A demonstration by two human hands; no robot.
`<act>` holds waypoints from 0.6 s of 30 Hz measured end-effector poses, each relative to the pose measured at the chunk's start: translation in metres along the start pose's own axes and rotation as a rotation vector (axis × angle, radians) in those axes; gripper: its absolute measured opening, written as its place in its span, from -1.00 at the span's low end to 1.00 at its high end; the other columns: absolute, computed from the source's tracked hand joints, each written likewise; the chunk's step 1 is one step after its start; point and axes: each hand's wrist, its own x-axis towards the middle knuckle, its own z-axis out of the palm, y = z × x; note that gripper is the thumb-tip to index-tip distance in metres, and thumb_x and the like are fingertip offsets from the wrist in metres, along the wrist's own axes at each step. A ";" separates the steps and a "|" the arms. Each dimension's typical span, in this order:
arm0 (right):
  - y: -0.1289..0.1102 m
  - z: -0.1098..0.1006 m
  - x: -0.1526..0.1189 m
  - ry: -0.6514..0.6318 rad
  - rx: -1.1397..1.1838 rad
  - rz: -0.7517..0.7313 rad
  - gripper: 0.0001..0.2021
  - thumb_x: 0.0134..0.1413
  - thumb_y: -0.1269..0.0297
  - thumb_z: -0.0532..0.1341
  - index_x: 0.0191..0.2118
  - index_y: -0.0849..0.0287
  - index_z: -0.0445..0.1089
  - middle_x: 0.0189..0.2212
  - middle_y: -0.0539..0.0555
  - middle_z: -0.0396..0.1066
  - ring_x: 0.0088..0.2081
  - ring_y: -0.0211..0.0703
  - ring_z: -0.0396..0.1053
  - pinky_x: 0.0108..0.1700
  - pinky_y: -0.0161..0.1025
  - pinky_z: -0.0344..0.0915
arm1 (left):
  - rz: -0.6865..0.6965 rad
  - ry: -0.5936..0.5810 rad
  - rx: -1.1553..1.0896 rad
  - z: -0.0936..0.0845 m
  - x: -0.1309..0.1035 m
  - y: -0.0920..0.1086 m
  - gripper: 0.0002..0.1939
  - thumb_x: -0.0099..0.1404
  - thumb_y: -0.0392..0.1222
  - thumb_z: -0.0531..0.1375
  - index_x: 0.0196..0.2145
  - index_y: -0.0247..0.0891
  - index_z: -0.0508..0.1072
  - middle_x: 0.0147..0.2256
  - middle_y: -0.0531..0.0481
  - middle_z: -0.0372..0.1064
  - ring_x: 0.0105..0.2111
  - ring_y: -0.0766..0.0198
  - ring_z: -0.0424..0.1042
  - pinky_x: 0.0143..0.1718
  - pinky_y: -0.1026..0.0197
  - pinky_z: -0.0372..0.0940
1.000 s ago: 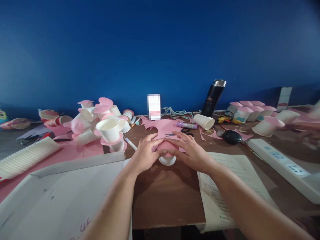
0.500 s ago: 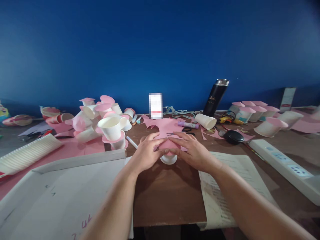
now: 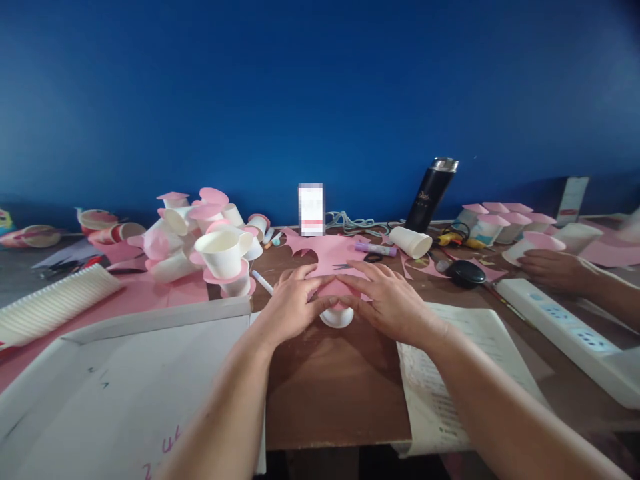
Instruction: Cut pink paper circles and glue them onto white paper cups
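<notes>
In the head view, the one feed I have here, a white cup sits on the counter near its front edge, a pink paper piece over it. The left hand and right hand meet around that piece, fingers spread and angled inward, thumbs at its near edge; whether they press or merely rest, I cannot tell.

I judge both parts very light. The piece looks thin and easily creased, so I would favour flat fingertips at its edge; the cup seems springy paper, best held lightly by its wall — a hard squeeze could dent it. I cannot make out which way up it stands.

Among the containers, a handled cup to the left stands mouth up on a pink-rimmed cup, its pale inner wall showing but its bottom hidden from me. The cup stack is nested, cup inside cup. Right of centre a loose cup lies on its side near the black bottle, whose contents are hidden — its silver top is on. At far right, another person's hand is at a pink-topped cup.
</notes>
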 end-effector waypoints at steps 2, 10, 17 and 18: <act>0.000 0.000 0.000 -0.004 -0.009 -0.003 -0.52 0.25 -0.14 -0.09 0.16 -0.18 0.28 0.24 0.05 0.15 0.14 0.21 0.18 0.08 0.24 0.15 | -0.003 -0.001 0.005 0.000 0.000 0.000 -0.43 0.23 0.32 0.00 0.10 0.09 0.38 0.25 -0.04 0.09 0.22 -0.10 0.02 0.19 -0.18 -0.02; 0.003 0.003 0.000 0.005 0.031 -0.016 -0.54 0.24 -0.13 -0.06 0.16 -0.21 0.27 0.22 0.03 0.19 0.15 0.16 0.18 0.10 0.17 0.15 | 0.002 -0.012 -0.018 -0.001 -0.001 0.000 -0.45 0.25 0.27 0.03 0.11 0.06 0.37 0.23 -0.04 0.12 0.23 -0.11 0.02 0.19 -0.18 0.00; 0.002 0.002 0.000 0.006 0.026 -0.047 -0.56 0.28 -0.06 -0.06 0.17 -0.16 0.26 0.21 0.03 0.21 0.13 0.15 0.21 0.08 0.17 0.17 | 0.006 -0.014 -0.019 -0.001 0.000 0.000 -0.45 0.27 0.26 0.01 0.12 0.04 0.37 0.22 -0.06 0.14 0.23 -0.10 0.02 0.18 -0.18 0.00; 0.002 0.002 0.000 0.010 0.025 -0.050 -0.56 0.28 -0.05 -0.06 0.18 -0.15 0.25 0.21 0.04 0.22 0.13 0.15 0.21 0.08 0.17 0.17 | 0.007 -0.011 -0.020 -0.001 -0.001 0.000 -0.45 0.27 0.26 0.02 0.12 0.04 0.37 0.22 -0.06 0.15 0.23 -0.11 0.03 0.18 -0.19 0.00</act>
